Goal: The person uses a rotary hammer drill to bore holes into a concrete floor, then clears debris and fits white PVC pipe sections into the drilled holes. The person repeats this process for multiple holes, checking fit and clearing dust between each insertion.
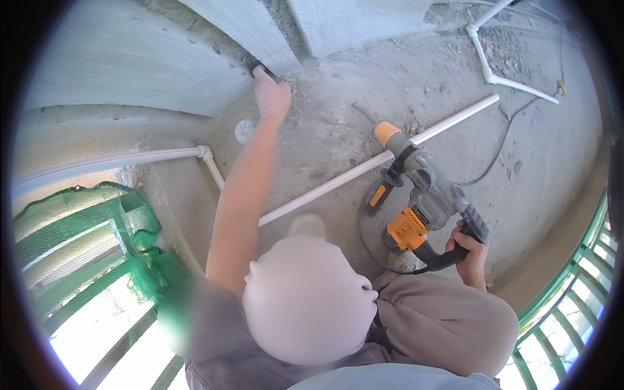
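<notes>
My left hand (272,97) reaches out to the foot of the grey wall, by the lower end of a groove (224,49) cut into it. Its fingers are closed around a small dark object that I cannot make out. Close to my right knee, my right hand (469,255) grips the rear handle of a grey and orange rotary hammer (426,198). The tool points away to the upper left, its orange nose (386,132) above the dusty floor. A side handle (378,194) sticks out near its front, and I see no bit in the nose.
A white pipe (338,184) lies across the floor behind the tool. Another jointed pipe (484,62) is at the far right, near a dark cable (504,153). Green netting (84,240) covers railings at left; green railings (559,325) stand at right. A pale rounded shape (309,302) blocks the lower middle.
</notes>
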Demonstrator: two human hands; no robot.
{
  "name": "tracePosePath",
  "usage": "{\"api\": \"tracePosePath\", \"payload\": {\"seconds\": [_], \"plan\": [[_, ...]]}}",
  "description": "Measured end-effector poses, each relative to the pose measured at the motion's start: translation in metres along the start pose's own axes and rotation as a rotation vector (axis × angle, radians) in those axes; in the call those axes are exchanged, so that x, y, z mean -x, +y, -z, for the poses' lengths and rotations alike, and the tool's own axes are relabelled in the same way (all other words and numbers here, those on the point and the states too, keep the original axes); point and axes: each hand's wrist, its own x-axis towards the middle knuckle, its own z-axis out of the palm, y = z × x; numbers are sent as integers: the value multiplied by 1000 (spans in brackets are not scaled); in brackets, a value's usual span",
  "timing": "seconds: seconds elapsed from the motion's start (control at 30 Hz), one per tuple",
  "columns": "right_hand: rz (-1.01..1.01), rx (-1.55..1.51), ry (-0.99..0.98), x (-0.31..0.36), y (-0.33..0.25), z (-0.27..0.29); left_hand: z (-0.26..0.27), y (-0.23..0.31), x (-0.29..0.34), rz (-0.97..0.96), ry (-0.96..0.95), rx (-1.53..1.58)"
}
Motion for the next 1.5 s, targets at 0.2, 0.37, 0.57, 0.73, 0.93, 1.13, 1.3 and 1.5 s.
{"api": "tracePosePath", "payload": {"seconds": [0.2, 0.37, 0.57, 0.73, 0.93, 1.13, 1.3, 1.5], "plan": [[-36, -72, -36, -23, 23, 19, -29, -12, 14, -95, 39, -61], [-81, -131, -20, -38, 38, 32, -29, -22, 26, -158, -23, -130], [-129, -160, 55, -50, 52, 36, 2, -2, 76, -190, -410, -310], [-142, -177, 25, -56, 55, 39, -11, 5, 63, -203, 238, -670], [-136, -139, 16, -58, 61, 43, 11, 5, 46, 245, -597, -446], [-160, -135, 24, -60, 65, 45, -11, 3, 30, -289, 164, -501], [-185, -145, 43, -60, 66, 45, 0, 2, 37, 144, -599, -472], [-185, -126, 13, -61, 67, 46, -10, -3, 7, 93, 90, 8]]}}
